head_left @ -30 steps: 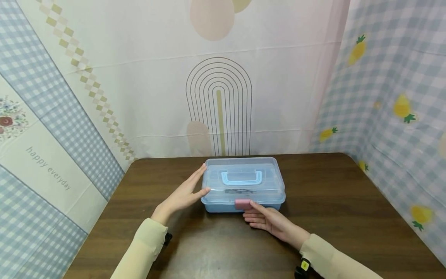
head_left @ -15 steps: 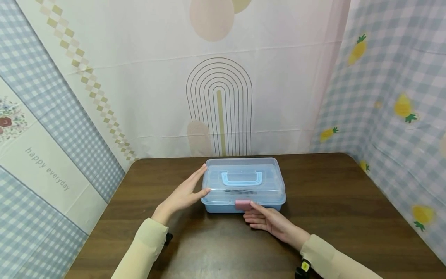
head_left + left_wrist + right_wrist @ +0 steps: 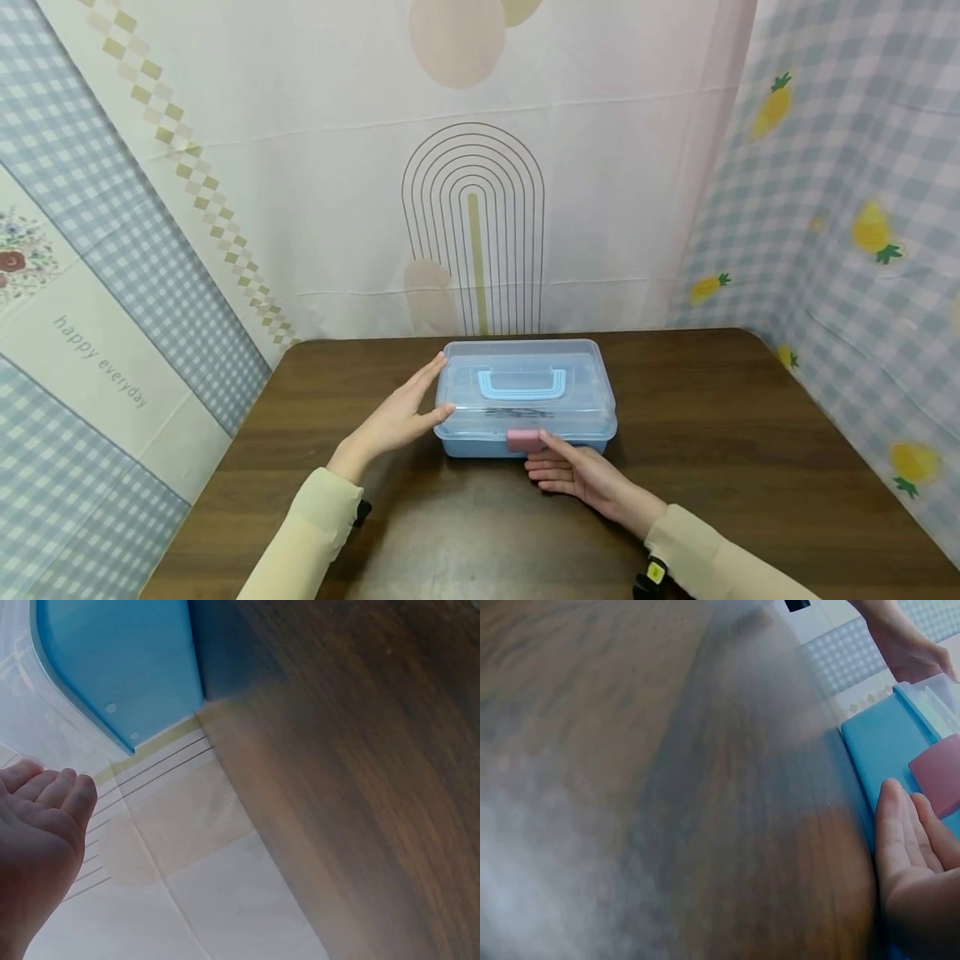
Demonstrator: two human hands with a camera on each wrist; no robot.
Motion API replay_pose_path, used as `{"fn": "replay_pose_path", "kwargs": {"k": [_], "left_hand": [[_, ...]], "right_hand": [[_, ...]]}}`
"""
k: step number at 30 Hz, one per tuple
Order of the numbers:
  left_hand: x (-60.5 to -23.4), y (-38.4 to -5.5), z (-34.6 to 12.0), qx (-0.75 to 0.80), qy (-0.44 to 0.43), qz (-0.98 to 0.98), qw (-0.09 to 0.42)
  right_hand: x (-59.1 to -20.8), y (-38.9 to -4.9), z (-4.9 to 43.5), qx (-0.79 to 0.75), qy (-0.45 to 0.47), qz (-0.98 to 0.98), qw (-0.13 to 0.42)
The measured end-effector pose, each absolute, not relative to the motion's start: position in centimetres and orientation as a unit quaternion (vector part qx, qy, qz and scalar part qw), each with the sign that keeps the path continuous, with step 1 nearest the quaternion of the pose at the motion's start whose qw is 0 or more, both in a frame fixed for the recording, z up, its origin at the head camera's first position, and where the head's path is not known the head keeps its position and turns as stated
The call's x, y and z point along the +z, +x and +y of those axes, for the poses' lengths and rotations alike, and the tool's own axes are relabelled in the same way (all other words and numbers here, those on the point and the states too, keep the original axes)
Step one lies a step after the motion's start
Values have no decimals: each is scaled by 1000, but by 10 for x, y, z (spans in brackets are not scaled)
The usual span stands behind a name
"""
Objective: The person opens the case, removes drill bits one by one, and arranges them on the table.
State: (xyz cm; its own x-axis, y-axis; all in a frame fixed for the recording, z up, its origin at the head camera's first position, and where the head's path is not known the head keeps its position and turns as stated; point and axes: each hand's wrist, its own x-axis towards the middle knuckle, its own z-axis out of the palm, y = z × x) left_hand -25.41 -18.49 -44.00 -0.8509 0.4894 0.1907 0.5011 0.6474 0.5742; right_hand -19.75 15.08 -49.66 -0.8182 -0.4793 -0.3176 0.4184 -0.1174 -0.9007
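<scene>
A storage box (image 3: 465, 448) with a light blue base and a clear lid (image 3: 592, 375) sits closed on the table. Its lid carries a light blue handle (image 3: 521, 392), and a pink latch (image 3: 523, 441) is on the front. My left hand (image 3: 393, 421) lies against the lid's left side, fingers straight and thumb at the front left corner. At the front, the thumb of my right hand (image 3: 588, 479) touches the latch's right edge. Its other fingers extend straight below, beside the blue base, as the right wrist view shows. Dark thin items (image 3: 517, 412) show through the lid; their kind is unclear.
The brown wooden table (image 3: 712, 433) reaches back to a patterned cloth backdrop (image 3: 337, 208). Checked cloth (image 3: 847, 275) with pineapple prints hangs on the right, and more cloth hangs along the left. Dark wrist devices show at both sleeves.
</scene>
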Motion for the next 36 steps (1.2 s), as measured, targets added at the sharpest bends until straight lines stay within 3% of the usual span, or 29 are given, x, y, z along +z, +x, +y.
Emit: {"fn": "replay_pose_path", "kwargs": {"k": [19, 36], "left_hand": [[-434, -248, -189, -302, -262, -916, 12], [-436, -252, -184, -299, -271, -915, 15]], "right_hand": [[-492, -190, 137, -739, 14, 616, 272], [-484, -191, 143, -778, -21, 527, 342]]}}
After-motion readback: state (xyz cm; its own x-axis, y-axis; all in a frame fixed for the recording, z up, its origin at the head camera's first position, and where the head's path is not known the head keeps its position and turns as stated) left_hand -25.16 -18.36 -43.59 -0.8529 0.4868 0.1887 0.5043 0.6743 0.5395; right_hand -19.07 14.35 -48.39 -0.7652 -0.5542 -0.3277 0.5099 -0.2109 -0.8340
